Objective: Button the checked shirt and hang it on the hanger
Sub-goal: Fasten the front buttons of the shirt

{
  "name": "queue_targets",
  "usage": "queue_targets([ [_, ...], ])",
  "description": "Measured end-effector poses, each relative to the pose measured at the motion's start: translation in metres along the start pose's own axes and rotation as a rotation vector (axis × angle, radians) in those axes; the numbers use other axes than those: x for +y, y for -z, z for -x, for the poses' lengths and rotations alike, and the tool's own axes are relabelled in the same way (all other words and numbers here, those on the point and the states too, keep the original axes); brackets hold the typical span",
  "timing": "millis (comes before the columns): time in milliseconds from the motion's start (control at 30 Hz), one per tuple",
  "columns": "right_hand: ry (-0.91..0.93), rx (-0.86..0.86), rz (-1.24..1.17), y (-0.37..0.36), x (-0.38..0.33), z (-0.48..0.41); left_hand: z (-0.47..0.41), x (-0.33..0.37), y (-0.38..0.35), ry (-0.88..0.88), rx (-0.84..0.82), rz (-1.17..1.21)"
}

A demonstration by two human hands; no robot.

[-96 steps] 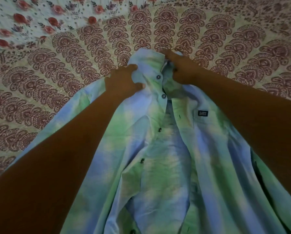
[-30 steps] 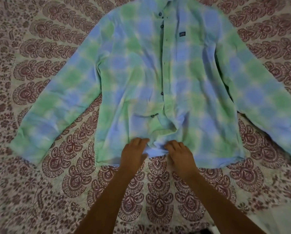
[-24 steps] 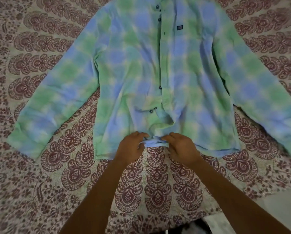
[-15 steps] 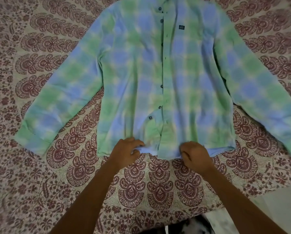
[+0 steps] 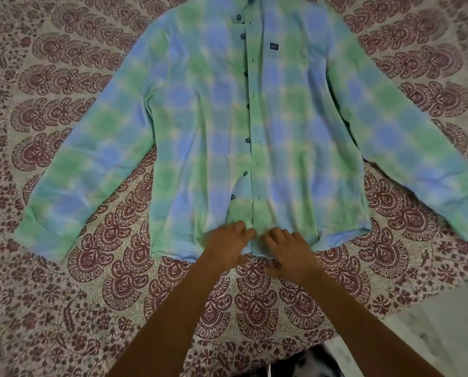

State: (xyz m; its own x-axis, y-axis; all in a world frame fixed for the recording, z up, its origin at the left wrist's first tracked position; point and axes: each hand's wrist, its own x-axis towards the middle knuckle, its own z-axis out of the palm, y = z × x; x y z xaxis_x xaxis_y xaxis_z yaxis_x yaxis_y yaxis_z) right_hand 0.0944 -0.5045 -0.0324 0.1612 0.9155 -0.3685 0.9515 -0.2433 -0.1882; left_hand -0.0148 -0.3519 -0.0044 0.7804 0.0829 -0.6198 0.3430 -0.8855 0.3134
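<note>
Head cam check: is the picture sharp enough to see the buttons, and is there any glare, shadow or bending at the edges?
Head view: soft all over, the shirt checks smeared, yet the dark buttons read clearly; left hand slightly blurred, right hand crisper; light dim and even, no glare, no hard shadows; bedspread pattern curves toward the edges from the wide lens.

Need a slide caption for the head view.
Both hands, left and right, press the checked shirt's hem flat on a patterned bedsheet.
</note>
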Motion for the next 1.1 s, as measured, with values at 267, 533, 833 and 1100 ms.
queue_targets([
  [267,-0.111,0.176,-0.175,0.002,-0.006,0.000,0.003,-0.005,-0.022,0.039,0.258,0.394],
  [533,-0.102,0.218,-0.306,0.014,-0.004,0.013,0.013,-0.005,-0.020,0.017,0.280,0.790],
  [833,-0.012,0.030,-0.273,0.016,-0.002,0.012,0.019,-0.002,-0.026,0.123,0.099,0.781],
  [1100,0.020,0.022,-0.277,0.013,0.005,0.000,-0.011,-0.006,0.002,0.329,0.472,0.752],
])
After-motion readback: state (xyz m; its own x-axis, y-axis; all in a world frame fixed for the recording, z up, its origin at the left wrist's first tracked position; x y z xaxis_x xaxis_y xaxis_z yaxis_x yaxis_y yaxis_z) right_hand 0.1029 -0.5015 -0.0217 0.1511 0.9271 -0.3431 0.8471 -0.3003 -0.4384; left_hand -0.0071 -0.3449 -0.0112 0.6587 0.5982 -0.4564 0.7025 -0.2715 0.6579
